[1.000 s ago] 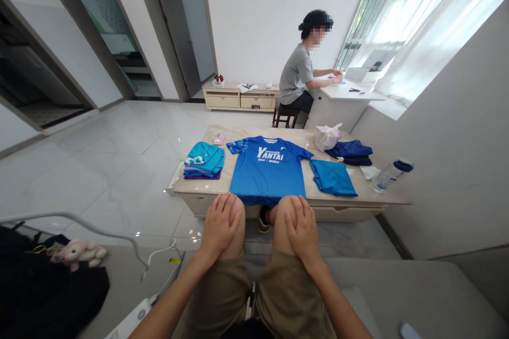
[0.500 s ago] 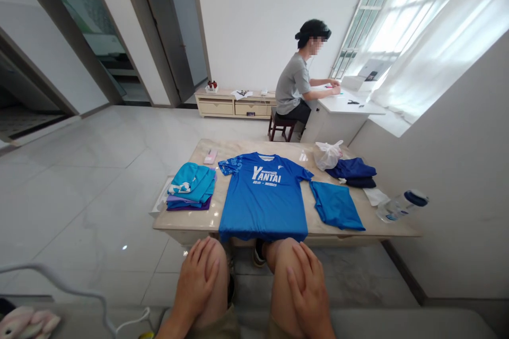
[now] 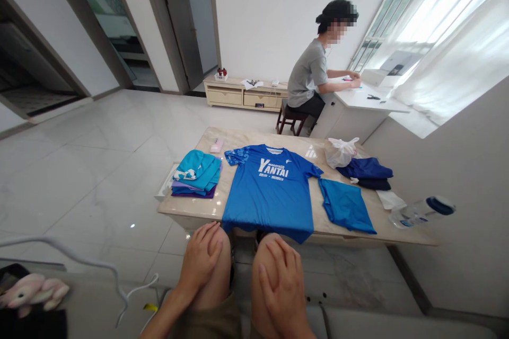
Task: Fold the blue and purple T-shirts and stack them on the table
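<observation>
My left hand (image 3: 200, 262) lies flat on my left knee, fingers stretched out and holding nothing. My right hand (image 3: 280, 288) rests the same way on my right knee. Just beyond my knees a blue "YANTAI" T-shirt (image 3: 270, 190) is spread flat on a low marble table (image 3: 222, 193), its hem hanging over the near edge. A folded stack of teal and purple clothes (image 3: 196, 174) sits left of it. A folded blue garment (image 3: 347, 205) lies to its right, with dark navy clothes (image 3: 366, 171) behind that.
A white plastic bag (image 3: 340, 151), a water bottle (image 3: 421, 212) and a pink phone (image 3: 217, 145) are on the table. A person in a grey shirt (image 3: 312, 77) sits at a white desk (image 3: 368, 106) by the window. A pink plush toy (image 3: 34, 291) lies at my left.
The view has shifted a little to the left and the table sits slightly lower than a second ago. Both hands stay flat on my knees; the right hand has slid slightly back.
</observation>
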`<state>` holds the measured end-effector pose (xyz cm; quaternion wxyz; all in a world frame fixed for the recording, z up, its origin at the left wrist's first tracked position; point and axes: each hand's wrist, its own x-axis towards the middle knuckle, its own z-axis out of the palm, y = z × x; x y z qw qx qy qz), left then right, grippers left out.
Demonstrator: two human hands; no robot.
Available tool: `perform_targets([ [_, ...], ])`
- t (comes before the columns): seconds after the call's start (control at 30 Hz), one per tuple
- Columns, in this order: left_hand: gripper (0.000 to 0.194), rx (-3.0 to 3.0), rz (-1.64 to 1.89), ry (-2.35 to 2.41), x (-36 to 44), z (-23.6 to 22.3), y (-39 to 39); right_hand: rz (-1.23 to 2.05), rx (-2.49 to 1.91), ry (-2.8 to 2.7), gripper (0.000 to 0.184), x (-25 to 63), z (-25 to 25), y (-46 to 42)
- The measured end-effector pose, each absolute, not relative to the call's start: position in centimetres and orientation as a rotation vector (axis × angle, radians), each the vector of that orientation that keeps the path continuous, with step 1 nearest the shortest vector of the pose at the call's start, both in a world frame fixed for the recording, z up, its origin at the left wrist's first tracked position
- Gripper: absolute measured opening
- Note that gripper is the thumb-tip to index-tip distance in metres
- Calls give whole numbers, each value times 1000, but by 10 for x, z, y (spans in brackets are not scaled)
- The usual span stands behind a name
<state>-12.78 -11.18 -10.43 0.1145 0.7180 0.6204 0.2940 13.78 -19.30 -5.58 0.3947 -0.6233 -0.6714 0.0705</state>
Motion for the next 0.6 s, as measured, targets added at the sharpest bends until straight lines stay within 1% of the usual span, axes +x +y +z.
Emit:
perform_targets([
  [0.13, 45, 2095, 904, 1800, -128, -102, -119, 133, -1579, -1768, 59, 110, -51, -194],
  [0.23, 46, 2124, 921, 1780, -131, -102, -124, 80, -1628, -1736, 54, 111, -47, -186],
  [0.37, 47, 2156, 921, 1763, -140, -105, -129, 60, -1685, -1681, 46, 145, -51, -183],
  [0.5, 50, 2138, 968, 1790, -149, -110, -128, 32, -1706, -1658, 47, 186, -62, -197],
  [0.6, 50, 2139, 962, 1817, -154, -108, -123, -8, -1730, -1608, 48, 197, -66, -209],
])
